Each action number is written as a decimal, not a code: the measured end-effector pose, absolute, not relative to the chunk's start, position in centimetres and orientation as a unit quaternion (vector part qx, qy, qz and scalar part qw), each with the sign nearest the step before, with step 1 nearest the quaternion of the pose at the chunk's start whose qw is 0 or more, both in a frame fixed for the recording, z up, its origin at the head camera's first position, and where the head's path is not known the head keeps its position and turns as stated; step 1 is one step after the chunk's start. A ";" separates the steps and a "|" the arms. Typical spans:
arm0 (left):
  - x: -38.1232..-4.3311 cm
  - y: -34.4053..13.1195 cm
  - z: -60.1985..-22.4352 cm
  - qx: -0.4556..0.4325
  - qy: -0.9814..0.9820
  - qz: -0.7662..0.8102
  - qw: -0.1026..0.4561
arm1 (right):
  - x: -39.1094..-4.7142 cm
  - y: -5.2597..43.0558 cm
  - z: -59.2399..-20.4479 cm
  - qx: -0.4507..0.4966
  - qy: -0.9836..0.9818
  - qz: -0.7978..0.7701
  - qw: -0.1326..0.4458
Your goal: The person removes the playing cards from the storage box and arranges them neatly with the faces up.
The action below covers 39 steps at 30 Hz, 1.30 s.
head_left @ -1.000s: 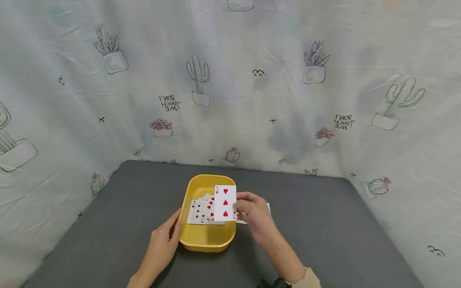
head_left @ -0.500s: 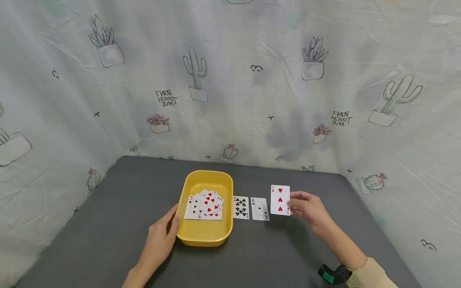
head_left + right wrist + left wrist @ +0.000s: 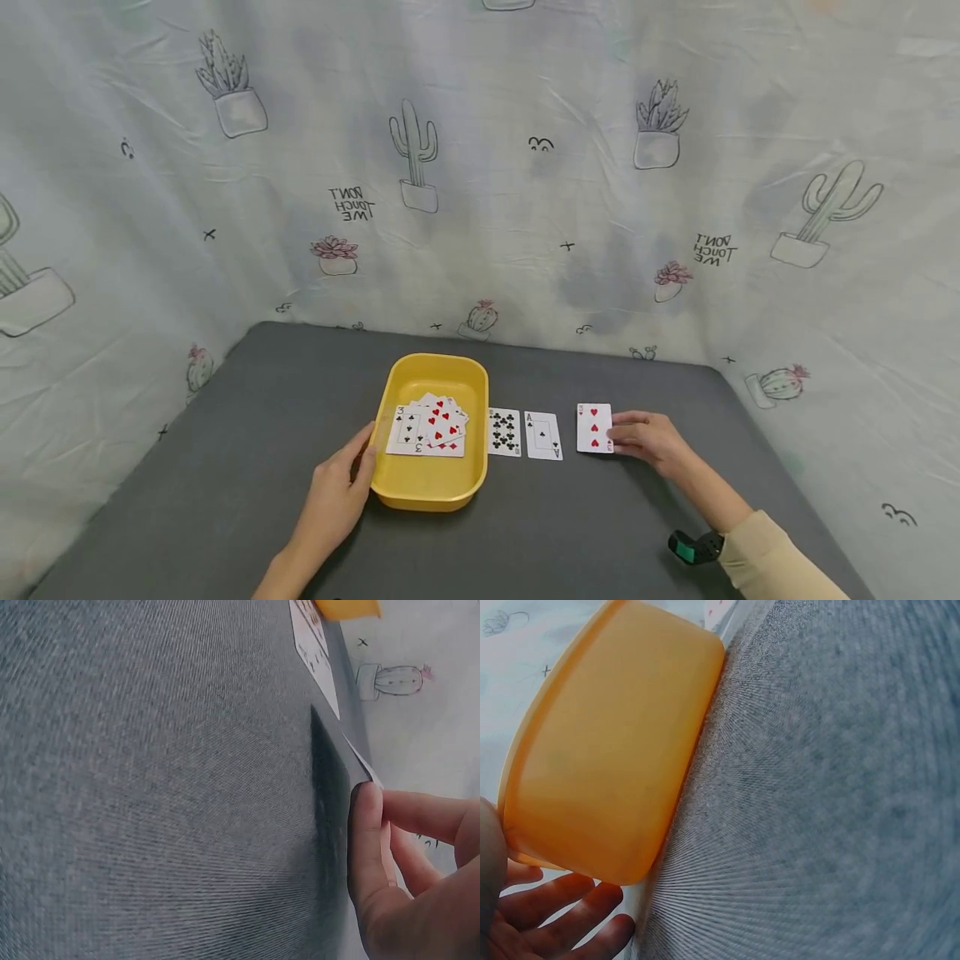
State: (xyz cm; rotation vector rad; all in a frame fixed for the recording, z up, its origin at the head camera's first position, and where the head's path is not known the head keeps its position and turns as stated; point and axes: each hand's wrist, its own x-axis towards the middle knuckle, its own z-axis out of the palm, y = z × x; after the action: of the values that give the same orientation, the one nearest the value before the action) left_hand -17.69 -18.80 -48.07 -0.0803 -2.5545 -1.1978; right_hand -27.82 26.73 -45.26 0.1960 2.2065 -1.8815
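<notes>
My right hand (image 3: 651,442) pinches the right edge of a three of hearts card (image 3: 592,427) between thumb and fingers. In the right wrist view the card (image 3: 363,762) appears almost edge-on, close over the dark table with its shadow beside it. On the left, my left hand (image 3: 337,492) rests against the outer wall of a yellow plastic tub (image 3: 427,492), its fingers (image 3: 600,900) loosely extended around the end. Inside the tub lies a fanned pile of playing cards (image 3: 427,429), with a three of clubs and a heart card on top.
Between tub and right hand, an eight of clubs (image 3: 504,433) and an ace of clubs (image 3: 543,436) lie face up in a row on the grey table (image 3: 540,533). A patterned curtain (image 3: 495,183) rises behind the table's far edge.
My right hand has carried the three of hearts from above the tub to the right, past the ace, and lowered it toward the table. The left hand has stayed at the tub.
</notes>
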 end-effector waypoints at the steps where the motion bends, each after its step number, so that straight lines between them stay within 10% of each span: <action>1: -17.7 -18.8 -48.1 -0.028 -0.894 -0.419 0.159 | -27.9 26.9 -45.4 0.064 0.755 -0.642 0.117; 39: -17.8 -18.8 -48.1 -0.014 -0.901 -0.412 0.137 | -27.4 24.9 -46.1 0.079 0.842 -0.533 0.020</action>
State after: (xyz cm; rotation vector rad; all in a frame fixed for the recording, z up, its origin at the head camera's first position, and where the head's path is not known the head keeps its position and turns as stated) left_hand -17.83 -18.79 -48.14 -0.0404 -2.6067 -1.1927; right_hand -27.38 24.89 -46.07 0.2440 2.6134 -1.6526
